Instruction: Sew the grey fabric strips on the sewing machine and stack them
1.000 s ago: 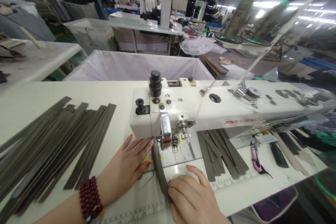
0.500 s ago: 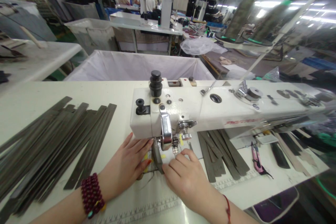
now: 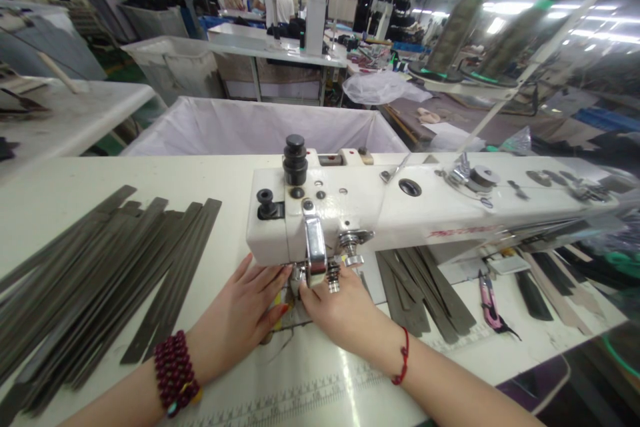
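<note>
My left hand [image 3: 240, 317] lies flat and open on the white table [image 3: 60, 193], fingers stretched toward the needle of the white sewing machine [image 3: 380, 210]; a dark red bead bracelet sits on its wrist. My right hand [image 3: 340, 310] reaches in under the machine head beside the presser foot [image 3: 316, 260], with a red string on its wrist. Its fingertips are tucked under the head and hidden. Only a short end of a grey strip [image 3: 296, 280] shows between the two hands.
A large fan of grey strips [image 3: 100, 273] covers the table on the left. More strips [image 3: 425, 293] lie under the machine arm, with pink snips [image 3: 487, 300] to their right. A white-lined bin [image 3: 260, 127] stands behind. People work at far tables.
My right hand slid forward from the table's front edge to under the machine head. The grey strip that lay in front of the needle has gone almost out of sight. My left hand stayed put.
</note>
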